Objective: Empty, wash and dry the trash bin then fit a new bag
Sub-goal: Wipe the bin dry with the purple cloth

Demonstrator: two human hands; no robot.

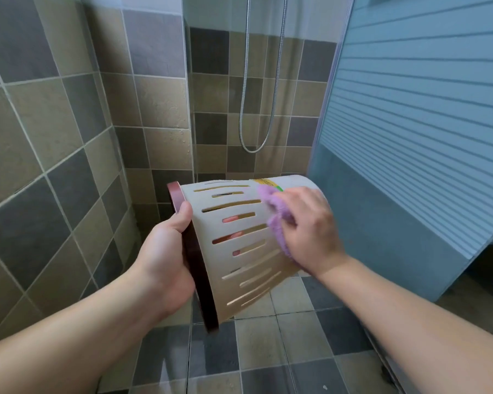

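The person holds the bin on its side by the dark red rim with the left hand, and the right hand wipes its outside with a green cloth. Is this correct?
Not quite: the cloth is purple, not green, as the head view shows. The rest stands: the left hand holds the bin by its dark red rim, and the right hand wipes its outside.

- One view only, worn on the person's head; nothing shared with a second camera.
- Looks forward and down, out along both forearms, which enter from the bottom corners.
- Near range: left hand (165, 260) and right hand (310, 228) sit mid-frame around the trash bin (239, 251), close under the lens.
- Wide-angle: tile lines on the wall (54, 137) at left bow outward towards the edge.
- Faces a tiled corner; shower hose (246, 109) hangs straight ahead, upper centre.
- Striped glass panel (424, 123) fills the right side.
- Tiled floor (268, 351) takes the bottom strip, seen steeply from above.
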